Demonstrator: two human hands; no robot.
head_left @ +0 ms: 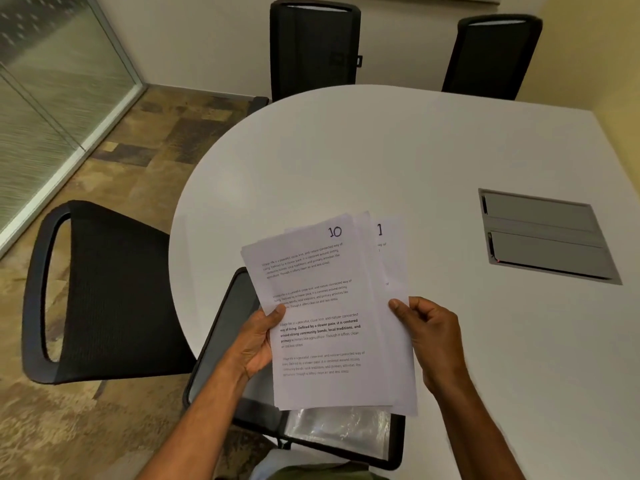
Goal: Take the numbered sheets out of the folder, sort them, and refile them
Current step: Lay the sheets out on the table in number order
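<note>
Both your forearms reach in from below; left hand [258, 341] curled with thumb on top, right hand [427, 332] pinching with thumb forward, both hands raised at equal height

A white desk [381, 150] with a rounded end fills the room's middle, a grey cable hatch [543, 233] set into its top. Three black mesh chairs [104, 292] stand around it. Patterned brown carpet [131, 154] meets a frosted glass partition [52, 98] at left; plain pale walls [207, 39] lie behind.
</note>
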